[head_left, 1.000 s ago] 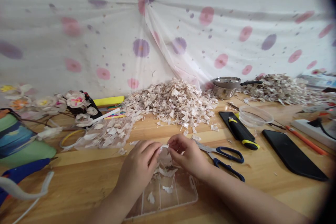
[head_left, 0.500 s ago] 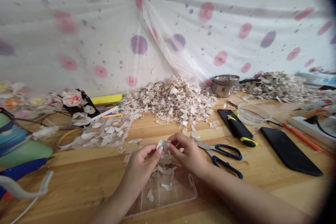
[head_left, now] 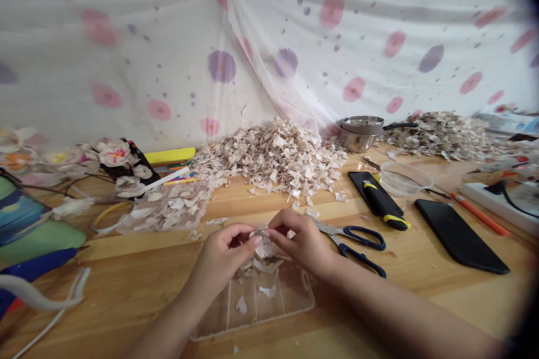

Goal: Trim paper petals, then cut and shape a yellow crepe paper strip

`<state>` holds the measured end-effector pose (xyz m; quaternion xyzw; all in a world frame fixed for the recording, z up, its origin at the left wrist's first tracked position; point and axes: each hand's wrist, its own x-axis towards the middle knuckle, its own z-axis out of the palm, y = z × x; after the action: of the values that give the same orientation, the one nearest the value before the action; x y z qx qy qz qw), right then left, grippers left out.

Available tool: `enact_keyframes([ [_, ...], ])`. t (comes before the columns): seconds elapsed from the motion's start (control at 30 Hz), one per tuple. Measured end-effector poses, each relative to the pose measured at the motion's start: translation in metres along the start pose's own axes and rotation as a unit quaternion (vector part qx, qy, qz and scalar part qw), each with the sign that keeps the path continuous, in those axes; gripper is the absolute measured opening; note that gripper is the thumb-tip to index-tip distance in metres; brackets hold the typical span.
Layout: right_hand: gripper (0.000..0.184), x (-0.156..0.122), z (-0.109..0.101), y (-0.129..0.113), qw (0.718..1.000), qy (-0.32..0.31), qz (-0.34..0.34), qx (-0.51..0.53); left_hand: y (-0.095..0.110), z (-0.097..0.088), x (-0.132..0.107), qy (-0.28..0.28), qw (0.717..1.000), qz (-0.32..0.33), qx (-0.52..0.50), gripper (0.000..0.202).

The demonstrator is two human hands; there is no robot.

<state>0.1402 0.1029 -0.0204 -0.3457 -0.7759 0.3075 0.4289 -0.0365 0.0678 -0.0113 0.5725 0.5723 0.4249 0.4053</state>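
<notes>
My left hand (head_left: pixel 224 252) and my right hand (head_left: pixel 300 240) meet over a clear plastic compartment box (head_left: pixel 257 306) on the wooden table. Both pinch a small pale flake (head_left: pixel 261 240), thin and papery, between their fingertips. A few more white flakes lie in the box's compartments below. A big heap of the same pale flakes (head_left: pixel 275 158) rises just behind my hands. Blue-handled scissors (head_left: pixel 354 243) lie on the table right of my right hand.
A clear tray of flakes (head_left: pixel 165 210) sits at left beside paper flowers (head_left: pixel 113 159). A black-yellow knife (head_left: pixel 382 201), clear bowl (head_left: pixel 405 180), black phone (head_left: pixel 460 235), metal pans (head_left: pixel 361 133) and a second heap (head_left: pixel 442 133) are right. A blue glue gun (head_left: pixel 31 269) lies at left.
My hands have shifted slightly down and together over the box, still working the small flake. The view has tilted a little.
</notes>
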Motion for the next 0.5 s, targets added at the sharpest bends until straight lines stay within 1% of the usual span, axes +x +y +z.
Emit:
enact_keyframes([
  [0.07, 0.011, 0.0, -0.001, -0.0006, 1.0, 0.005, -0.004, 0.002, 0.0002, 0.0006, -0.0003, -0.004, 1.0, 0.002, 0.003, 0.023],
  [0.13, 0.012, 0.0004, -0.0014, -0.0016, 1.0, 0.011, 0.001, 0.012, 0.0013, 0.002, -0.001, 0.004, 1.0, 0.006, -0.001, 0.023],
  [0.37, 0.016, 0.0035, 0.0006, -0.0022, 0.996, 0.032, 0.064, 0.056, 0.0031, 0.0022, -0.0027, 0.082, 0.993, -0.009, -0.081, 0.028],
  [0.5, 0.017, 0.0026, -0.0007, -0.006, 0.997, 0.028, 0.063, 0.04, 0.0003, -0.0004, -0.0014, 0.101, 0.992, 0.0, -0.075, 0.029],
])
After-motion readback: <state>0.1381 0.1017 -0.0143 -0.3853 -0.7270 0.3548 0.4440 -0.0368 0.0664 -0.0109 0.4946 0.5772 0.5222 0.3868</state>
